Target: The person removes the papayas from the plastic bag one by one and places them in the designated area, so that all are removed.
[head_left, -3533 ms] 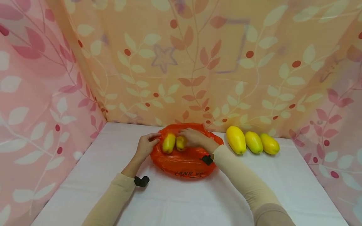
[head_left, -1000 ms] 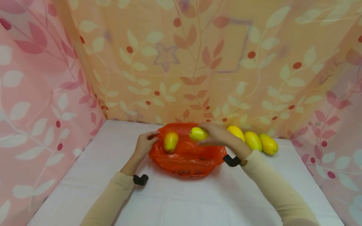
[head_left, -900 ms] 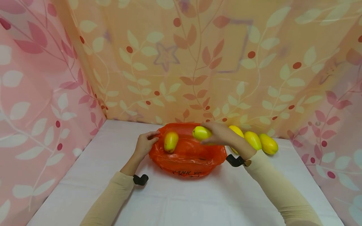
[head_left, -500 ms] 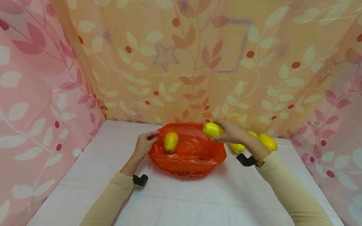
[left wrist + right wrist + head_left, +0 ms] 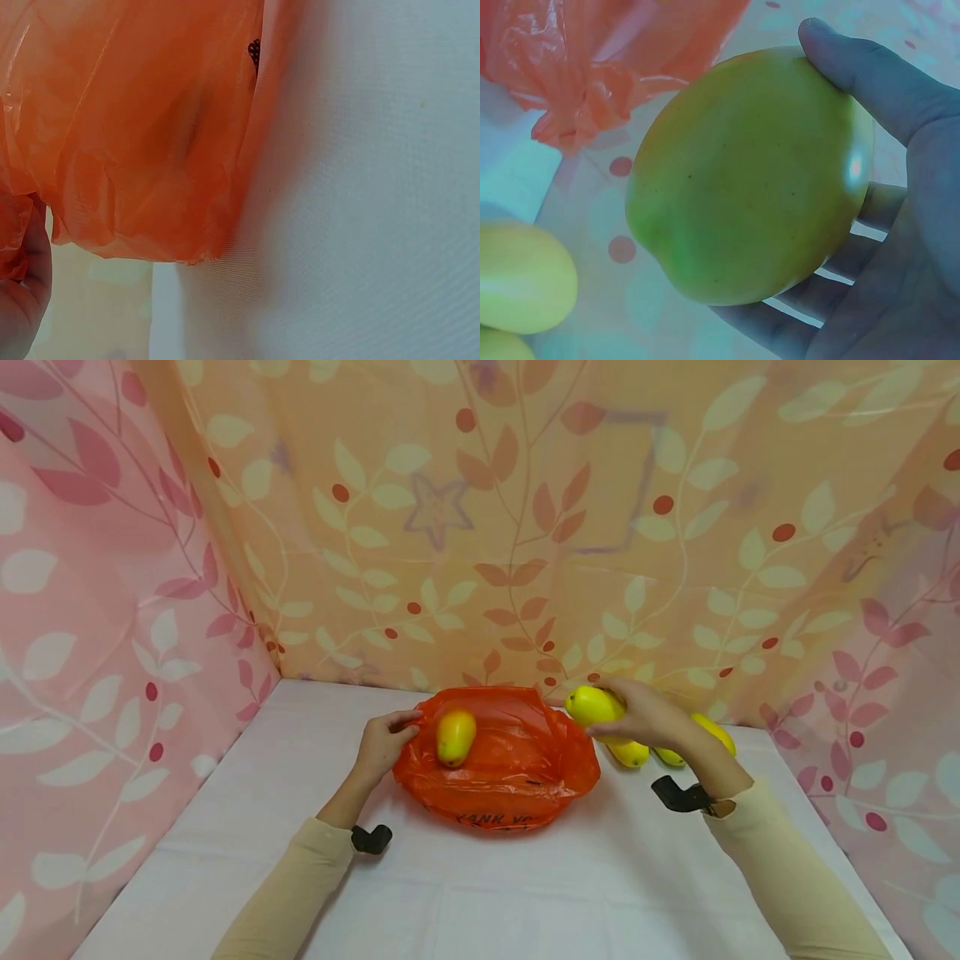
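Observation:
My left hand pinches the left rim of a red-orange plastic bag; the left wrist view shows bunched plastic between its fingers. The bag lies with its mouth spread wide, dark lettering along its front. Inside it, toward the left, rests one yellow mango. My right hand grips another mango, yellow-green and smooth, thumb on one side and fingers round the other. It is held up just beyond the bag's right rim, above the row of mangoes.
Three more mangoes lie on the white-covered table right of the bag: one yellow, one greenish and one at the far right. My right hand and arm partly hide them. Patterned cloth walls enclose the back and sides.
My right hand, earlier reaching among two mangoes in the bag, has lifted one out and carried it right past the rim. The left hand has stayed at the bag's left rim.

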`<act>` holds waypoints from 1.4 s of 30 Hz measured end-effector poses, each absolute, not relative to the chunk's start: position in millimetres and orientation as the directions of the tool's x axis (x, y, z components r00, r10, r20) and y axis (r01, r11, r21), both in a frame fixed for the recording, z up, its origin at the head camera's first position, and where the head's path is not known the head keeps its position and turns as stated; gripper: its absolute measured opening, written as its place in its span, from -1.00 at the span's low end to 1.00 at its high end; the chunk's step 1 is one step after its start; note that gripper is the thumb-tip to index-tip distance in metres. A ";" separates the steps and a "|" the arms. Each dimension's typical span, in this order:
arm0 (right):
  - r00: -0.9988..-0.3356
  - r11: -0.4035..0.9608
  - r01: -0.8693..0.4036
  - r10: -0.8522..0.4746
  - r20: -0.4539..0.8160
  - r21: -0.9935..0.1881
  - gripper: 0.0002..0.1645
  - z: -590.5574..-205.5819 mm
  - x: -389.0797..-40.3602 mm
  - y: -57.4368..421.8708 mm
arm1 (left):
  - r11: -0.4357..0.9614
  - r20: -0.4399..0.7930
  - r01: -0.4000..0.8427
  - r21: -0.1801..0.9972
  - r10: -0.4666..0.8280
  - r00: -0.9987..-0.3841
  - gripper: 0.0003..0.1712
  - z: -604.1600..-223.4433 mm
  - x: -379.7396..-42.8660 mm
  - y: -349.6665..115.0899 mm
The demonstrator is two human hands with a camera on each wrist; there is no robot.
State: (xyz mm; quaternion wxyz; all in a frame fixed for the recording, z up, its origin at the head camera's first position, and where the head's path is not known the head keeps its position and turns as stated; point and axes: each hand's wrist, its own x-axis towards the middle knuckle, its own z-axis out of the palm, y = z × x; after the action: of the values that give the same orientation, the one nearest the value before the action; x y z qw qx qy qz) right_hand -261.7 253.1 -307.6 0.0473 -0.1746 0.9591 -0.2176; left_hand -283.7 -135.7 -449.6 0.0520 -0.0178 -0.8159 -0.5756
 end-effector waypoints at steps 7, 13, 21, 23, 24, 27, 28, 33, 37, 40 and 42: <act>-0.945 0.858 -0.301 -0.327 0.009 -0.417 -0.17 -309.3 -257.7 267.0 | 0.336 0.102 0.084 0.938 -0.036 -0.994 -0.66 -449.9 -283.2 -136.1; -0.955 0.867 -0.268 -0.296 0.000 -0.421 -0.16 -310.8 -253.5 277.1 | 0.328 0.094 0.076 0.941 -0.039 -0.995 -0.66 -450.7 -282.4 -136.8; -0.968 0.868 -0.214 -0.249 -0.018 -0.448 -0.04 -316.0 -244.9 291.4 | 0.329 0.090 0.073 0.941 -0.038 -0.995 -0.66 -451.6 -282.0 -137.4; -0.967 0.869 -0.228 -0.255 -0.003 -0.439 -0.05 -317.4 -242.8 294.3 | 0.330 0.091 0.073 0.941 -0.038 -0.995 -0.66 -451.6 -282.1 -137.5; -0.966 0.869 -0.235 -0.259 0.005 -0.435 -0.06 -318.3 -242.0 295.7 | 0.327 0.090 0.073 0.942 -0.037 -0.995 -0.66 -451.6 -282.1 -137.5; -0.963 0.871 -0.255 -0.268 0.030 -0.420 -0.08 -322.1 -240.4 300.9 | 0.325 0.090 0.073 0.943 -0.037 -0.995 -0.66 -452.0 -282.2 -137.9; -0.962 0.871 -0.262 -0.271 0.038 -0.416 -0.07 -323.6 -240.1 302.6 | 0.324 0.090 0.073 0.943 -0.037 -0.995 -0.66 -452.1 -282.1 -138.0; -0.954 0.860 -0.296 -0.290 0.078 -0.416 -0.07 -332.7 -240.3 312.2 | 0.320 0.093 0.076 0.944 -0.035 -0.995 -0.66 -452.1 -281.6 -138.4; -0.967 0.882 -0.252 -0.249 0.060 -0.398 -0.05 -338.8 -237.8 318.3 | 0.315 0.091 0.074 0.946 -0.036 -0.995 -0.66 -452.2 -282.3 -138.5; -0.980 0.908 -0.190 -0.197 0.020 -0.374 -0.01 -344.0 -234.9 321.9 | 0.316 0.093 0.077 0.946 -0.038 -0.995 -0.66 -452.5 -282.7 -138.6; -0.986 0.915 -0.155 -0.170 -0.007 -0.372 0.02 -348.0 -233.3 323.9 | 0.323 0.097 0.081 0.943 -0.035 -0.995 -0.66 -452.5 -282.6 -138.5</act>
State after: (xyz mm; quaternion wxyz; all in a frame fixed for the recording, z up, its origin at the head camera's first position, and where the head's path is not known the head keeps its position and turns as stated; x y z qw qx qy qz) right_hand -233.3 323.9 -348.0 0.0197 -0.0828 0.9784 -0.1884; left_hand -282.6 -138.5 -452.5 0.0498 -0.0142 -0.8117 -0.5817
